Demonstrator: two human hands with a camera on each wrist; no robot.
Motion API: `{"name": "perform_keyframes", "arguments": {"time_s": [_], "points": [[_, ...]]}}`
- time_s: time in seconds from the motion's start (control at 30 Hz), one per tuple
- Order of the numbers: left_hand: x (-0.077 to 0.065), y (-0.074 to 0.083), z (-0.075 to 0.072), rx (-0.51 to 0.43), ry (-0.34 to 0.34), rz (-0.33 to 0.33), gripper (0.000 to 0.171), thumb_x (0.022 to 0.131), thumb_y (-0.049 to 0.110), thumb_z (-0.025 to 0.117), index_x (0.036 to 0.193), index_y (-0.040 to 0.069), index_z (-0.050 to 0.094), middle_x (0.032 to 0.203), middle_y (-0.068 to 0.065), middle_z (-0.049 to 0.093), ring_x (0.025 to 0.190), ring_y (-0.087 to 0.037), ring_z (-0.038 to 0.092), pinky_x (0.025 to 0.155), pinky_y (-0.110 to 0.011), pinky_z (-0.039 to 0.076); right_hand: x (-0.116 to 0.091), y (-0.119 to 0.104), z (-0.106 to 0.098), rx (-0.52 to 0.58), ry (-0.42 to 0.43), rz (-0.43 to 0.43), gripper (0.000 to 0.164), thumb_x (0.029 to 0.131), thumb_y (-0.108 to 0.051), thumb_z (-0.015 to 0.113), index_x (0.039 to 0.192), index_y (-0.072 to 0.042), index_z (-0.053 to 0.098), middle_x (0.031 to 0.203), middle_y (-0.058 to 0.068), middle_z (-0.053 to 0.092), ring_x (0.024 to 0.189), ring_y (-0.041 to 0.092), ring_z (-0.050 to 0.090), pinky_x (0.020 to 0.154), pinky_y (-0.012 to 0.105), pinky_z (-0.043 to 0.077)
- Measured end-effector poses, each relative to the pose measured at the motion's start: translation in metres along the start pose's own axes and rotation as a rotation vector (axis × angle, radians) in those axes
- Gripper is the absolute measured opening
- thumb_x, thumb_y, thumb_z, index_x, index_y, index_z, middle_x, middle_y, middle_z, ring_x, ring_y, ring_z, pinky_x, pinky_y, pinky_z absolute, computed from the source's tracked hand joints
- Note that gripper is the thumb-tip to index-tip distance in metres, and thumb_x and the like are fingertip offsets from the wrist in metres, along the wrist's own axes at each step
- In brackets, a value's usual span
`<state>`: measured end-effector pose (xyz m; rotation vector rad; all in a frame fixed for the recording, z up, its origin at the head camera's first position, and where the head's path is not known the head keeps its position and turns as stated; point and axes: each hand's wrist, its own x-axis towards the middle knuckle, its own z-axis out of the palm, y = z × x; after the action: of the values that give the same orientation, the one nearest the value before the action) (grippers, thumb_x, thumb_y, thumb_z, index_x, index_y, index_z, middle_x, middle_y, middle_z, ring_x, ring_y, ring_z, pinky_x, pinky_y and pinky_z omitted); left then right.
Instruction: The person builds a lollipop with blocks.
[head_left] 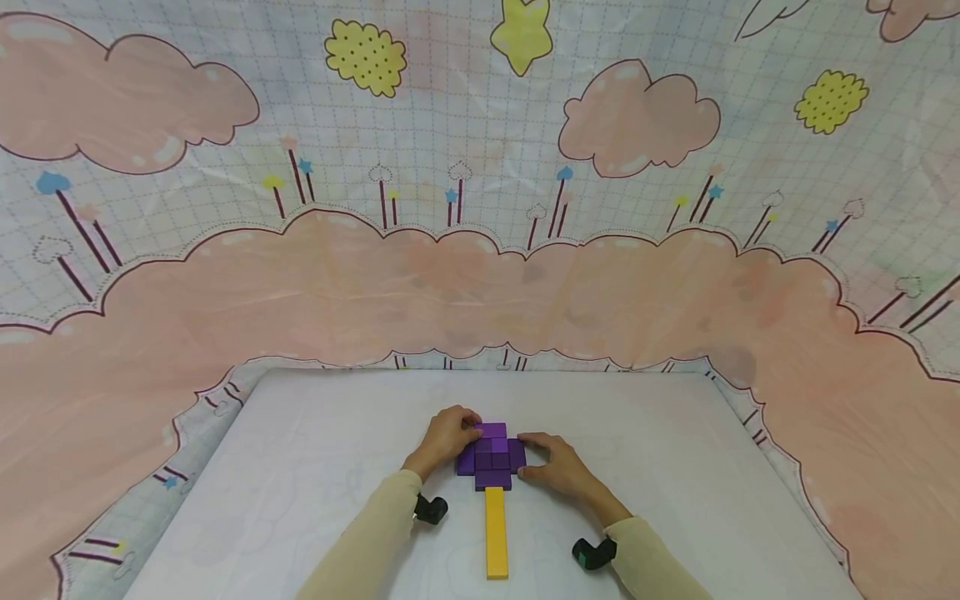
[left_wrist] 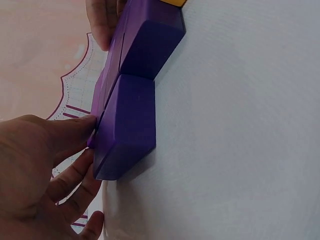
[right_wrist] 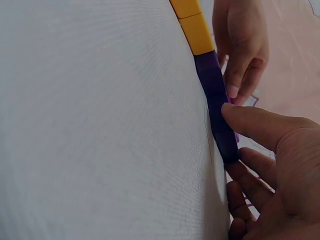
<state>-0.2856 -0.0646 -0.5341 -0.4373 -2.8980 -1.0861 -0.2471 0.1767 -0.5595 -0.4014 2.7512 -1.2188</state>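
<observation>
Several purple blocks (head_left: 492,478) lie against one another in a flat cluster on the white tabletop. My left hand (head_left: 446,439) pinches the left end of a lighter purple block (head_left: 492,430) at the cluster's far edge, with thumb and fingertips on it. On the other side, my right hand (head_left: 558,467) spans a dark purple block (head_left: 517,455), its thumb at the near end and fingers at the far end. The right wrist view shows that thumb (right_wrist: 250,117) touching the block's side. Below the cluster, a yellow strip (head_left: 497,533) of blocks runs toward me.
The white table (head_left: 300,467) has its far edge behind the blocks. A printed cloth (head_left: 465,292) with clouds and stars hangs behind the table and along its sides. Black wrist devices, the left one (head_left: 431,509) and the right one (head_left: 594,553), sit beside the sleeves.
</observation>
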Motion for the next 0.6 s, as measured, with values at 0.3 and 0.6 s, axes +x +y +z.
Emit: {"name": "perform_keyframes", "arguments": {"time_s": [0.3, 0.6], "points": [[-0.0014, -0.0024, 0.0003, -0.041, -0.006, -0.013, 0.023, 0.090, 0.017, 0.071, 0.111, 0.007, 0.069, 0.105, -0.009, 0.070, 0.097, -0.024, 0.063, 0.090, -0.044, 0.054, 0.0008, 0.0005, 0.0004, 0.000, -0.003, -0.008, 0.057, 0.081, -0.030, 0.079, 0.135, -0.021, 0.060, 0.141, 0.008, 0.057, 0.136, 0.036, 0.045, 0.113, 0.062, 0.033], [-0.0014, -0.0043, 0.0002, -0.060, -0.027, -0.029, 0.022, 0.091, 0.018, 0.070, 0.111, 0.008, 0.069, 0.106, -0.007, 0.070, 0.099, -0.022, 0.062, 0.092, -0.043, 0.053, -0.0001, -0.0008, 0.0004, 0.002, 0.002, 0.004, 0.057, 0.081, -0.028, 0.079, 0.135, -0.022, 0.060, 0.141, 0.006, 0.058, 0.136, 0.035, 0.045, 0.113, 0.061, 0.033]]}}
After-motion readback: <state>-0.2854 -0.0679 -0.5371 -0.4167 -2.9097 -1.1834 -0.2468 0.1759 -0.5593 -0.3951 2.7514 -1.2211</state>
